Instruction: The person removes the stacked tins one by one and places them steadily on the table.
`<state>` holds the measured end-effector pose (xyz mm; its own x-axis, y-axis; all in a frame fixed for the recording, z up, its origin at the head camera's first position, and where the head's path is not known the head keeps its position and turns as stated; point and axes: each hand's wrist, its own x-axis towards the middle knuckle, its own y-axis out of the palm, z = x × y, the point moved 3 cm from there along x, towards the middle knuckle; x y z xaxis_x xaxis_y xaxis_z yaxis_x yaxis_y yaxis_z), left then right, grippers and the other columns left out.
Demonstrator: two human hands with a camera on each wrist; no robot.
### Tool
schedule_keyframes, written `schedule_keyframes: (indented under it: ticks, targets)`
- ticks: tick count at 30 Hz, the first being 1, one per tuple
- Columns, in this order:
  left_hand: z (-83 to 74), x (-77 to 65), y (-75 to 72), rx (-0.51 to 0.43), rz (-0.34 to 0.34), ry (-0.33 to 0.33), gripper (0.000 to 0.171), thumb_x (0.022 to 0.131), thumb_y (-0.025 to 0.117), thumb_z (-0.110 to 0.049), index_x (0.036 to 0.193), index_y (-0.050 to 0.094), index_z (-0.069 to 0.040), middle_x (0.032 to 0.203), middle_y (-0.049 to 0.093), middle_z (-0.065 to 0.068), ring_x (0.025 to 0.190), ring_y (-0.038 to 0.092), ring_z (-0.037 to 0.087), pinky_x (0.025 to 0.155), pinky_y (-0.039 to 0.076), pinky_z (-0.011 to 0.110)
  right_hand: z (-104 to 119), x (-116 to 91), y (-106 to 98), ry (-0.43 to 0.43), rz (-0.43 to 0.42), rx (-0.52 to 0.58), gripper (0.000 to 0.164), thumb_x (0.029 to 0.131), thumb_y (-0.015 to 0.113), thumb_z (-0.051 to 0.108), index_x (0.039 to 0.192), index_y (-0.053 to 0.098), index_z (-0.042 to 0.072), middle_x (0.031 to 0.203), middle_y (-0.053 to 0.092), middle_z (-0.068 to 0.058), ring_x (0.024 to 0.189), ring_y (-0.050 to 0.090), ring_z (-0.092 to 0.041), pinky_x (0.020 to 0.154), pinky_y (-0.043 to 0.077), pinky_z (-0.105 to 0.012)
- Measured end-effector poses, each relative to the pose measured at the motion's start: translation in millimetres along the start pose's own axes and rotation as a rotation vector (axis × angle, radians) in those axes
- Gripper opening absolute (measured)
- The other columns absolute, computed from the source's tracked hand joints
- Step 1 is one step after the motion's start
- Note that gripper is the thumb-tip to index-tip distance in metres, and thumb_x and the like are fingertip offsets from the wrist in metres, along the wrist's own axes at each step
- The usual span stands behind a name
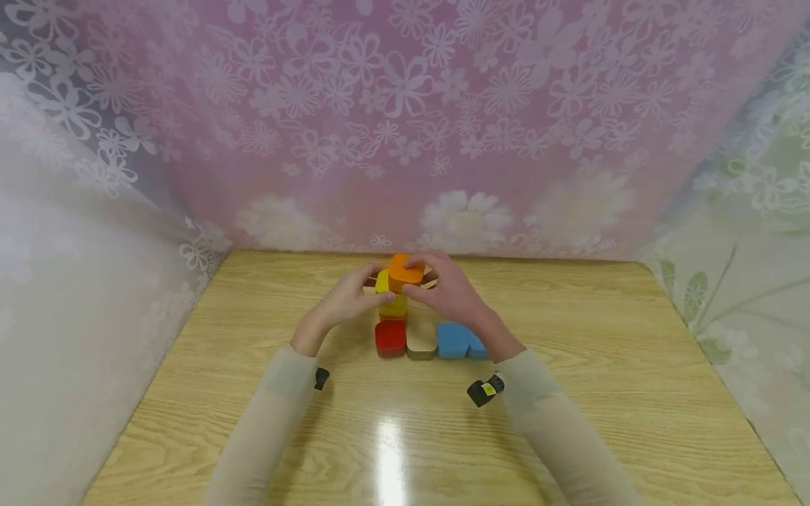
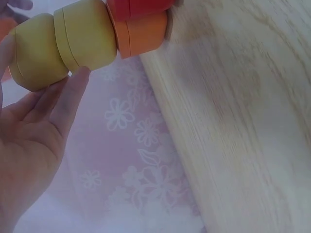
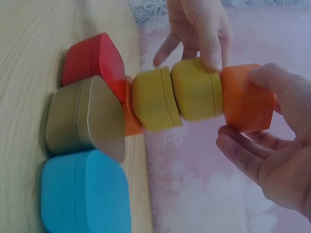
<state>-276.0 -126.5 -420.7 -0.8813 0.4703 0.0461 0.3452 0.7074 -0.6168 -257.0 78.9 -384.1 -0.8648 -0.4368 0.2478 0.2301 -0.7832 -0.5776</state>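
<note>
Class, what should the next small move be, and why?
Perhaps the right hand should ease the held orange box slightly leftward before letting go: in the head view it appears off-centre, rightward, over the upper yellow box, which the left hand holds.

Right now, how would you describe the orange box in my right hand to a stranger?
On the wooden table, behind the red box, stands a stack with two yellow boxes. The orange box is above them, gripped by the right hand. That sets it apart from the lower orange box, at the stack's bottom.
</note>
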Motion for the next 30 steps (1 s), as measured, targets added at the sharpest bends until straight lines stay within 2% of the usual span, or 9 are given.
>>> schedule_keyframes:
  ticks: [5, 11, 14, 22, 26, 30]
  targets:
    - [0.6, 0.5, -0.5, -0.010, 0.004, 0.001, 0.061, 0.094, 0.068, -0.037, 0.142, 0.048, -0.007, 0.135, 0.057, 0.008, 0.123, 0.056, 0.031, 0.101, 0.050, 0.047, -3, -7, -10, 0.016, -0.017, 0.032, 0.031, 0.091, 0.073, 0.013, 0.118, 0.059, 0.008, 0.131, 0.054, -0.010, 0.103, 0.058, -0.029, 0.083, 0.057, -0.041]
    - [-0.5, -0.1, -0.4, 0.002, 0.002, 0.007, 0.061, 0.094, 0.069, -0.037, 0.142, 0.048, -0.005, 0.135, 0.057, 0.009, 0.122, 0.056, 0.032, 0.102, 0.049, 0.046, -9, -17, -16, 0.062, -0.033, 0.033, 0.031, 0.090, 0.074, 0.013, 0.117, 0.060, 0.007, 0.128, 0.056, -0.012, 0.099, 0.060, -0.031, 0.083, 0.057, -0.042]
    - [-0.2, -0.3, 0.5, 0.007, -0.001, 0.011, 0.061, 0.094, 0.069, -0.037, 0.142, 0.048, -0.005, 0.136, 0.057, 0.009, 0.122, 0.057, 0.031, 0.102, 0.049, 0.046, -20, -20, -15, 0.076, -0.037, 0.019, 0.031, 0.088, 0.076, 0.014, 0.115, 0.061, 0.008, 0.125, 0.057, -0.011, 0.096, 0.061, -0.030, 0.081, 0.058, -0.040]
    - [-0.2, -0.1, 0.1, 0.001, 0.001, 0.009, 0.063, 0.094, 0.069, -0.035, 0.144, 0.046, -0.004, 0.139, 0.055, 0.013, 0.123, 0.056, 0.033, 0.102, 0.049, 0.047, -38, -26, 1, 0.076, 0.063, -0.062, 0.032, 0.087, 0.075, 0.015, 0.115, 0.062, 0.007, 0.124, 0.055, -0.012, 0.107, 0.055, -0.028, 0.086, 0.056, -0.040]
    - [-0.2, -0.1, 0.5, 0.001, 0.005, -0.004, 0.066, 0.094, 0.069, -0.037, 0.145, 0.044, -0.003, 0.141, 0.053, 0.014, 0.124, 0.055, 0.033, 0.102, 0.049, 0.046, -44, -27, 9, 0.121, 0.110, -0.130, 0.032, 0.088, 0.074, 0.015, 0.115, 0.060, 0.007, 0.124, 0.052, -0.013, 0.106, 0.056, -0.027, 0.088, 0.055, -0.040]
    - [0.1, -0.7, 0.9, -0.001, 0.002, -0.015, 0.066, 0.094, 0.069, -0.037, 0.146, 0.044, -0.003, 0.140, 0.053, 0.013, 0.124, 0.055, 0.032, 0.102, 0.049, 0.046, -47, -28, 13, 0.190, 0.128, -0.151, 0.031, 0.087, 0.074, 0.013, 0.114, 0.058, 0.007, 0.124, 0.050, -0.014, 0.102, 0.058, -0.028, 0.089, 0.055, -0.040]
